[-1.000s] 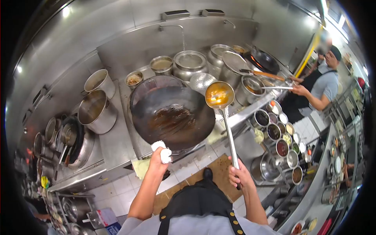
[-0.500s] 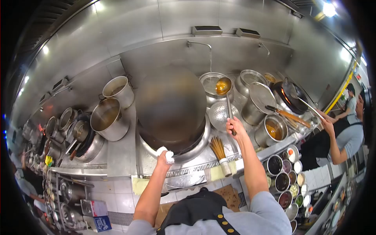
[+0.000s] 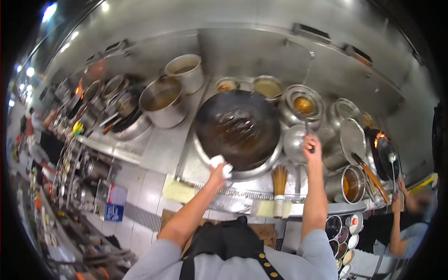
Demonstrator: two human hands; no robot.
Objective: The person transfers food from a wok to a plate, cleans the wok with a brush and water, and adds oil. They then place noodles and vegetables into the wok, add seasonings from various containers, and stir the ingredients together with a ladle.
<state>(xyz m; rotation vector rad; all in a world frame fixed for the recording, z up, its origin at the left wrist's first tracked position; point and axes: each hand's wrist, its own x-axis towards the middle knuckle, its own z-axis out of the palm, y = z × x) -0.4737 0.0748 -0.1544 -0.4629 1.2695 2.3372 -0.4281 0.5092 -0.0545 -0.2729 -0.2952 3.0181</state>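
A large dark wok [image 3: 238,130] rests on the round burner, with shiny brown liquid or residue inside. My left hand [image 3: 219,172] is closed on a white cloth [image 3: 220,163] at the wok's near-left rim. My right hand [image 3: 311,145] grips the handle of a ladle [image 3: 304,105], whose bowl holds orange-brown liquid over a metal pot at the back. A perforated skimmer [image 3: 295,142] lies just left of my right hand. Below it, a bamboo brush [image 3: 279,186] lies near the counter edge.
Two tall pots [image 3: 162,100] stand left of the wok. On the right are a pot of brown liquid [image 3: 353,184], a round strainer [image 3: 353,141] and seasoning bowls [image 3: 348,233]. Another person [image 3: 410,228] works at a flaming wok at far right. A tap runs at the back.
The wok, raised and blurred before, is down on the burner with its inside visible. The camera view has turned left, shifting the scene rightward. Both hands keep their holds.
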